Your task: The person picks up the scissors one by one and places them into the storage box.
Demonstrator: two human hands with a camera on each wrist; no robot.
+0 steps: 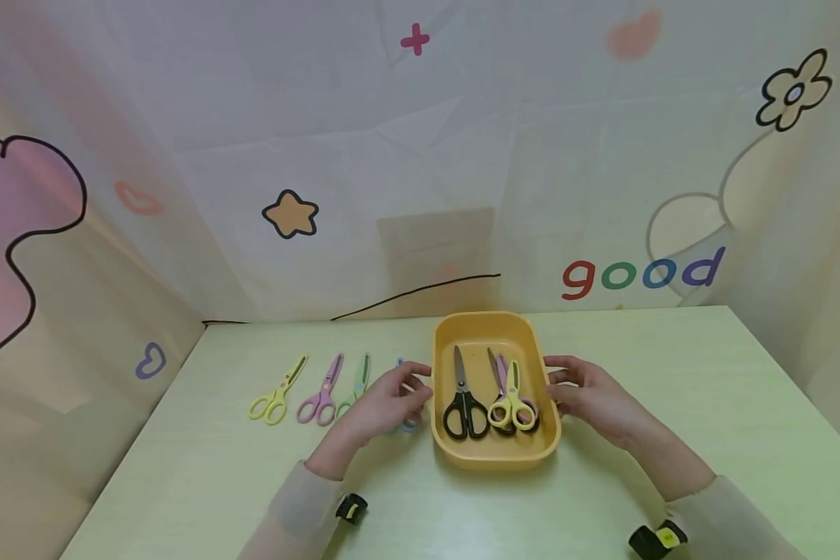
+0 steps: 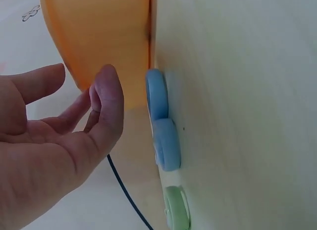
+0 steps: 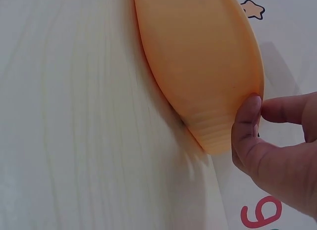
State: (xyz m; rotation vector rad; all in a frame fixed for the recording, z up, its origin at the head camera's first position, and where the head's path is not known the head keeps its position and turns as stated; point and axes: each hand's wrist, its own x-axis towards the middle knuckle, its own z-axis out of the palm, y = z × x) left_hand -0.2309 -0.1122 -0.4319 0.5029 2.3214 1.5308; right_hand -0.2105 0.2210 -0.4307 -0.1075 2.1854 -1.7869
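Note:
A yellow-orange tray (image 1: pixel 497 460) stands on the table between my two hands. In it lie black-handled scissors (image 1: pixel 466 412) on the left. On the right, yellow scissors (image 1: pixel 512 404) overlap purple scissors (image 1: pixel 502 364) and a second black pair. My left hand (image 1: pixel 381 404) is beside the tray's left wall, fingers loosely bent. Beneath that hand are blue scissors (image 2: pixel 167 143), partly hidden in the head view. On the opposite side, my right hand (image 1: pixel 595 397) has its fingertips (image 3: pixel 250 105) right at the outside of the tray's rim.
Left of the tray, green scissors (image 1: pixel 362 377), purple scissors (image 1: pixel 329 381) and yellow scissors (image 1: pixel 280 397) lie spread on the pale table (image 1: pixel 203 482). Behind the table hangs a printed curtain (image 1: pixel 350 179), close to the tray's far end.

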